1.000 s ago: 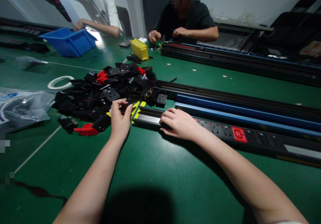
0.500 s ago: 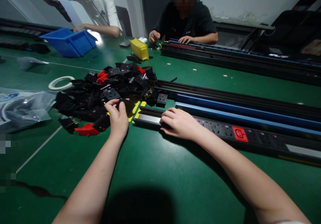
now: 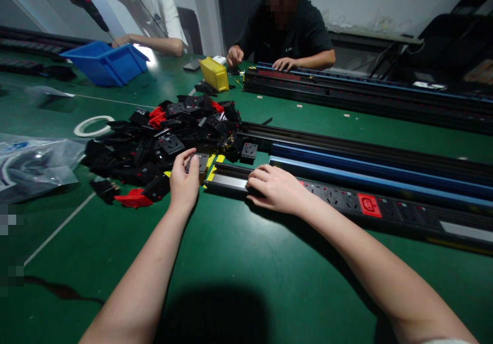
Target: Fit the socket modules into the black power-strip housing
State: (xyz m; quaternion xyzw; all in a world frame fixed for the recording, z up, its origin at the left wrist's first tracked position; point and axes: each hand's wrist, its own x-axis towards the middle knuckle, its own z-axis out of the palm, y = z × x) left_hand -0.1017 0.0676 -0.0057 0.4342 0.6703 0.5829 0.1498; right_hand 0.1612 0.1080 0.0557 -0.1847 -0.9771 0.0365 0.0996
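Note:
My left hand [image 3: 184, 178] grips a black socket module [image 3: 199, 163] at the near edge of a pile of black and red socket modules [image 3: 162, 133]. My right hand [image 3: 274, 187] rests with curled fingers on the left end of a long black power strip rail [image 3: 404, 215], pressing it to the green table [image 3: 239, 262]. The rail carries several black sockets and one red socket [image 3: 368, 205]. Its left end shows a bare metal channel [image 3: 227, 180].
More black and blue rails [image 3: 365, 161] lie behind the near one. A blue bin [image 3: 103, 64], a yellow bin [image 3: 214, 75], a tape roll [image 3: 92, 126] and a plastic bag [image 3: 31, 164] sit on the table. Two other people work at the far side.
My left hand has lifted a black socket module from the pile's edge and turned it toward the rail end. My right hand has stayed on the rail.

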